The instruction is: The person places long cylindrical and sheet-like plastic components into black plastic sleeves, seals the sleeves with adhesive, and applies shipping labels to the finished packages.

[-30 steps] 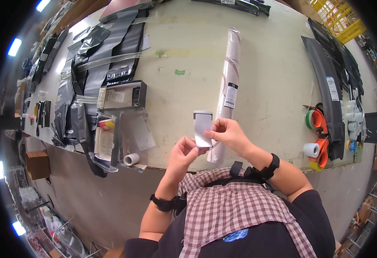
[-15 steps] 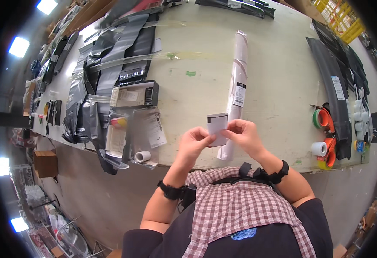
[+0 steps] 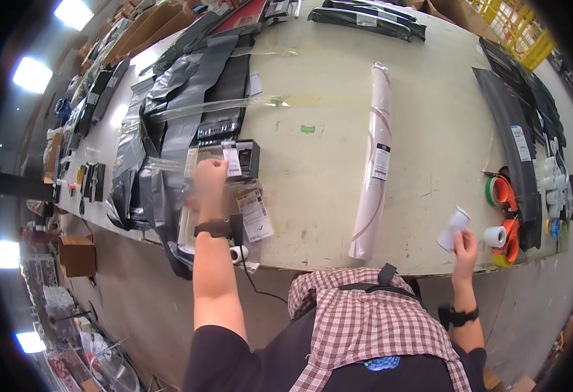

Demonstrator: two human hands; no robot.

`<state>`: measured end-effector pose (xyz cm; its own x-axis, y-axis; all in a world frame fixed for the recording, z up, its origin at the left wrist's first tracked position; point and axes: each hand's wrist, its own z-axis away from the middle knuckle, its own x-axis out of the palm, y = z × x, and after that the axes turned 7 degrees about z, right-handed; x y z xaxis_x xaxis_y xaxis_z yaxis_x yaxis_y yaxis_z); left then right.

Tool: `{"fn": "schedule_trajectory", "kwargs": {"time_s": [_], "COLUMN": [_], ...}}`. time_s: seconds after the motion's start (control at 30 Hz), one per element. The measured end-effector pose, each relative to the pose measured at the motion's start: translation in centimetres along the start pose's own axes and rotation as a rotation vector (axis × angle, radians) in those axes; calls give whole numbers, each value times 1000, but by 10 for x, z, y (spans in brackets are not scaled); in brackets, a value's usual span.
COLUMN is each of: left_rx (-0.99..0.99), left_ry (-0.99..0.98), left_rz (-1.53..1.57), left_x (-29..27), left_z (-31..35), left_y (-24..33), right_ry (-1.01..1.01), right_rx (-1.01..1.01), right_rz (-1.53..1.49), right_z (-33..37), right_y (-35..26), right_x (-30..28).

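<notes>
My left hand [image 3: 208, 181], partly blurred, reaches over the small black box [image 3: 254, 160] on the left of the table. Its fingers are closed on a narrow white label [image 3: 231, 159] with dark print, which overlaps the box in view. Far to the right, my right hand [image 3: 466, 249] pinches a curled piece of white paper [image 3: 454, 228] above the table's near edge. Between my hands a long roll wrapped in pale plastic [image 3: 370, 189] lies lengthwise on the table, a black-and-white label [image 3: 380, 161] stuck on its side.
Black plastic mailing bags [image 3: 185, 98] pile up at the left. Tape dispensers with orange handles [image 3: 504, 191] and a small white roll [image 3: 494, 236] sit at the right, beside long black packages [image 3: 505, 130]. More black parcels [image 3: 365, 19] lie at the far edge.
My hands, together on one piece of paper before, have parted. The left went left to the box with a narrow label; the right went right with white paper. The view has shifted slightly.
</notes>
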<state>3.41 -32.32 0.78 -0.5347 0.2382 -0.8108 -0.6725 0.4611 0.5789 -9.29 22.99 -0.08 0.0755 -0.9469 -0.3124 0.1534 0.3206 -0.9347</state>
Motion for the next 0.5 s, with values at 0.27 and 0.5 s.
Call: {"fn": "schedule_trajectory", "kwargs": {"time_s": [0.27,0.5], "left_rx": [61,557], "left_ry": [-83,13], "left_rz": [-773,-101], "left_x": [59,64], "left_z": [-28,17], "left_y": [-18,69], "right_ry": [138,-286], "right_rx": [227,876], "right_rz": [303,898], "right_z": [115,182], "right_y": [150,179], "right_x": [-138,-174]}}
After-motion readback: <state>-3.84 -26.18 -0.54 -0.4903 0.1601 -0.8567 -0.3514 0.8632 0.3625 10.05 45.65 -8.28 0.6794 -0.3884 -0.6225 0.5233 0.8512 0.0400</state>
